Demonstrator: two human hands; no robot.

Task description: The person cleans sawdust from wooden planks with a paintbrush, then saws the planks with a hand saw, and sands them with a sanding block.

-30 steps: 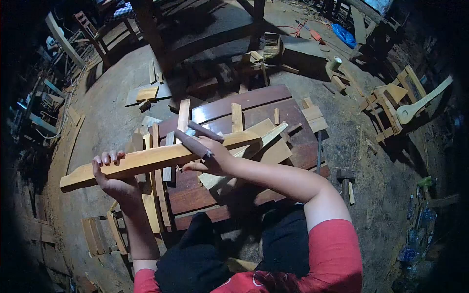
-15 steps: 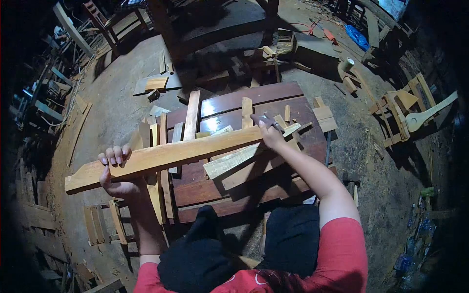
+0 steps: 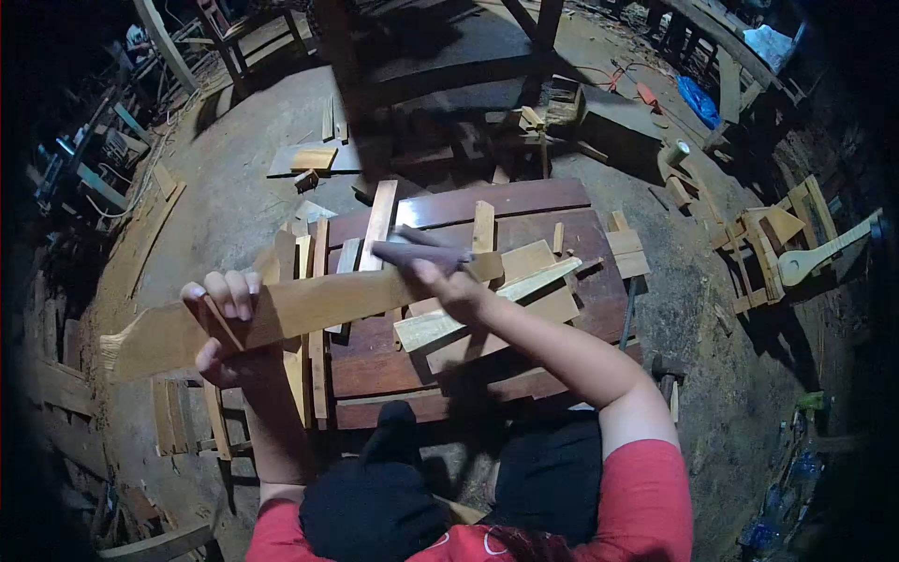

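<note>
A long shaped wooden board lies across the front of me, above the dark red slatted table. My left hand grips it near its wide left end, fingers over the top edge and thumb below. My right hand is closed round a dark, flat piece at the upper edge of the board, right of its middle; what that piece is cannot be made out. Beneath the board, pale wood strips and an upright strip rest on the table.
Wooden frames with a pale spoon-shaped piece stand at the right. A large dark bench is beyond the table. A small wooden frame is at lower left. Scraps and a blue bag lie on the floor.
My right hand has moved left along the board with the dark piece. The board's broad face is now turned more toward the camera, and the whole view has shifted slightly.
</note>
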